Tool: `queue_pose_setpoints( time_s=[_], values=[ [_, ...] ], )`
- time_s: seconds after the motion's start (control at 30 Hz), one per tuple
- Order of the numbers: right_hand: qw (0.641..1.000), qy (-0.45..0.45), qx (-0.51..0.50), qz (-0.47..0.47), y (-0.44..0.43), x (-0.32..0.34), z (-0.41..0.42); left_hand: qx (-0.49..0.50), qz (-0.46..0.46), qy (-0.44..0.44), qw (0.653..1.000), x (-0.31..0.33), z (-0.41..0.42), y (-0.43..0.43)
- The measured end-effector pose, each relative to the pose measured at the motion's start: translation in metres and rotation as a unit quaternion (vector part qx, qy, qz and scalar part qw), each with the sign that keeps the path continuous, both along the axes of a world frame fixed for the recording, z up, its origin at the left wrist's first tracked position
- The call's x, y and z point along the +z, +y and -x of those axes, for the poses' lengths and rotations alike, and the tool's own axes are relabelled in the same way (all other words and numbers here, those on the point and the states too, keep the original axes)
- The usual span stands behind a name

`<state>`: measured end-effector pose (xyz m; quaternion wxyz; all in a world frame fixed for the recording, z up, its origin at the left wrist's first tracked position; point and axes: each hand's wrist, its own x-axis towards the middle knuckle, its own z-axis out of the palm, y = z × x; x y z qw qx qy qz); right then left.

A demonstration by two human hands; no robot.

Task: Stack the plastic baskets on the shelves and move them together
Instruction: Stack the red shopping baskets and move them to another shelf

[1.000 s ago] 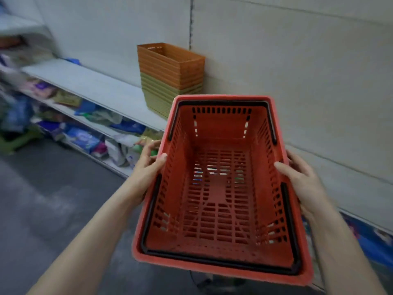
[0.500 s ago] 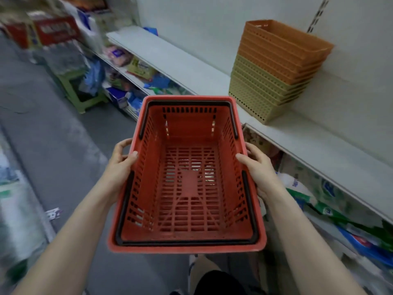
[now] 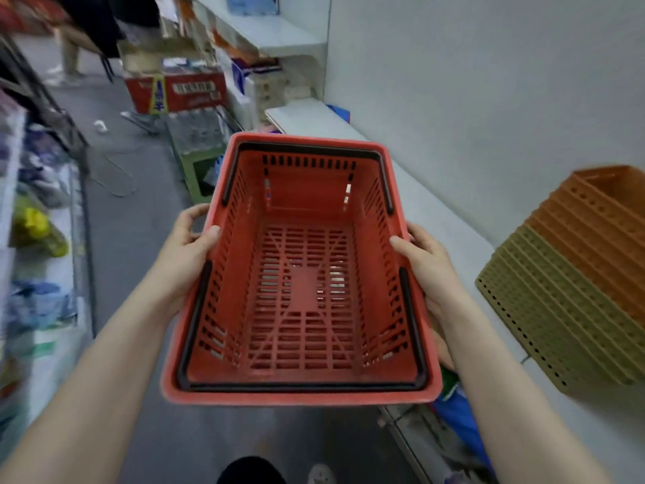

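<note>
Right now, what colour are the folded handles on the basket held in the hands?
Black, lying along the rim of the red basket; the head view shows them.

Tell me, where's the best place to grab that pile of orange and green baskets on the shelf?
Probably by the two long sides of the bottom green basket, one hand on each, coming from the aisle. The stack of baskets is nested and leans on the shelf, so lifting only the orange ones could pull them apart.

Shopping basket centre, above the aisle floor, left hand on its left rim, right hand on its right rim; stack of nested baskets to the right on the shelf; carton on floor far ahead.
</note>
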<state>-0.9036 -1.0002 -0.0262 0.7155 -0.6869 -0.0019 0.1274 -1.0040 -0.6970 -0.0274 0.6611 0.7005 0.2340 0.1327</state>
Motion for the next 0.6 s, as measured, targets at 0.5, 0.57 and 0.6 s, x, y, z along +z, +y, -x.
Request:
queue_pose_setpoints(
  time_s=[0.5,0.57,0.6],
  values=[
    [0.997,-0.017,-0.075,-0.021,0.149,0.039,-0.267,-0.081,0.013,-0.021,0.996,0.023,-0.315,0.161],
    [0.996,-0.019,-0.084,-0.007,0.163,0.04,-0.298,-0.089,0.009,-0.019,0.996,0.026,-0.353,0.177],
    [0.996,-0.016,-0.089,-0.005,0.169,0.042,-0.314,-0.093,0.01,-0.019,0.995,0.025,-0.372,0.184]
  ],
)
